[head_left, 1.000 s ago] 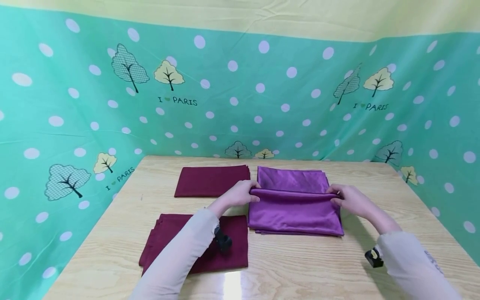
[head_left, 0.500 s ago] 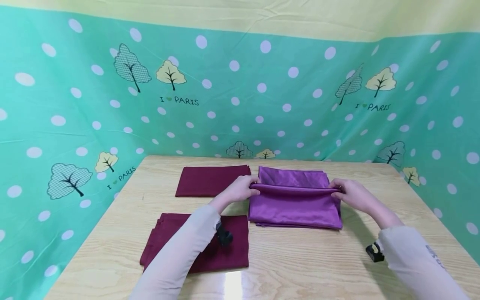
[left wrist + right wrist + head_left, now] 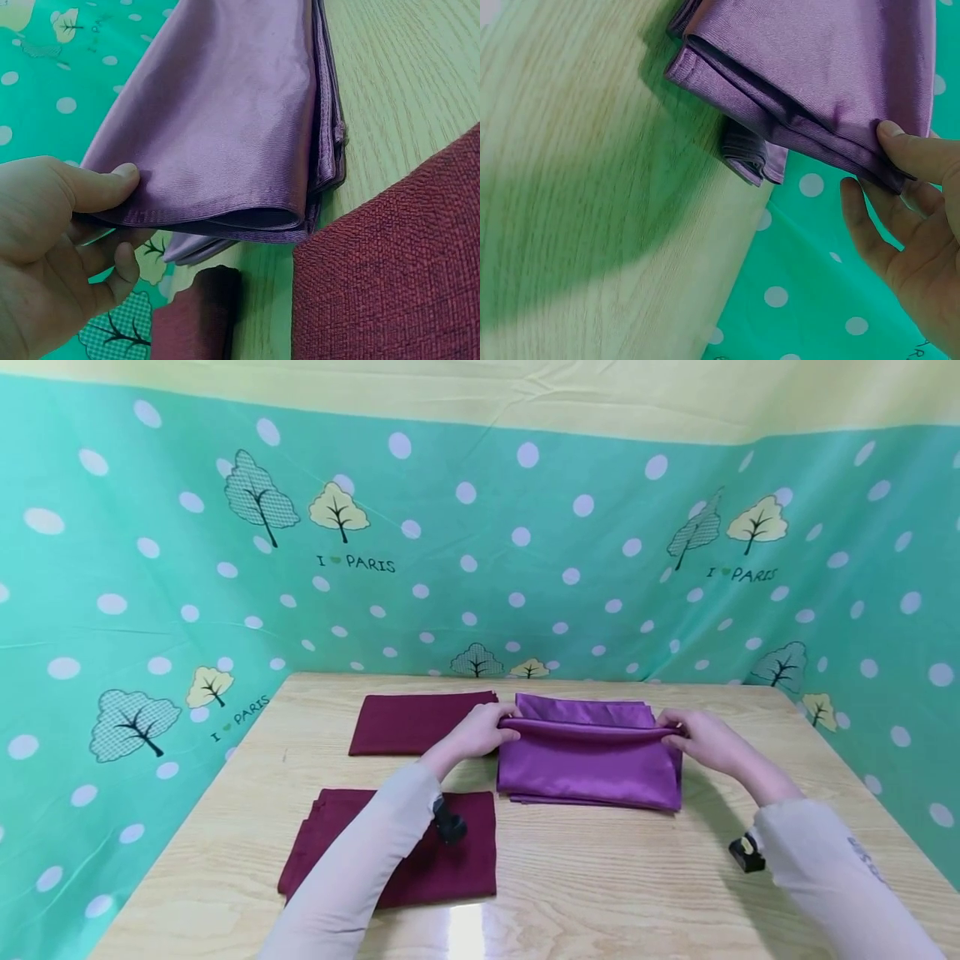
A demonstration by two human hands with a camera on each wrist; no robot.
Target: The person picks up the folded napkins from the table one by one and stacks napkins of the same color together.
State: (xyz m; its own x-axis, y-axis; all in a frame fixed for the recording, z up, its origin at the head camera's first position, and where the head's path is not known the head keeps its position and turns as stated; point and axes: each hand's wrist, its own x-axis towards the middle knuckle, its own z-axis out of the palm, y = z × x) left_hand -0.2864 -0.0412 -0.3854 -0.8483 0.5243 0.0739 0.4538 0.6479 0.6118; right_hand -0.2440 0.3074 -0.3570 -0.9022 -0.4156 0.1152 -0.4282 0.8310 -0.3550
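Note:
A shiny purple folded cloth (image 3: 588, 768) is held up by its far corners between both hands, its top edge sagging slightly. My left hand (image 3: 477, 731) pinches the left corner, thumb on top and fingers beneath, as the left wrist view shows. At the opposite corner my right hand (image 3: 701, 739) pinches the layers between thumb and fingers. Behind it, another folded purple cloth (image 3: 585, 709) lies on the table, partly hidden by the raised one. The stacked, hemmed layers of the held cloth (image 3: 802, 75) show at its side in the right wrist view.
Two folded maroon cloths lie on the left: a far one (image 3: 412, 724) and a nearer one (image 3: 450, 877), the latter partly under my left forearm. The wooden table (image 3: 600, 893) ends at a green polka-dot curtain (image 3: 465, 527) behind and at the sides.
Both hands have moved slightly away from me with the purple cloth, whose near edge has shifted toward the back. It covers more of the purple cloth behind. The maroon cloths stay put.

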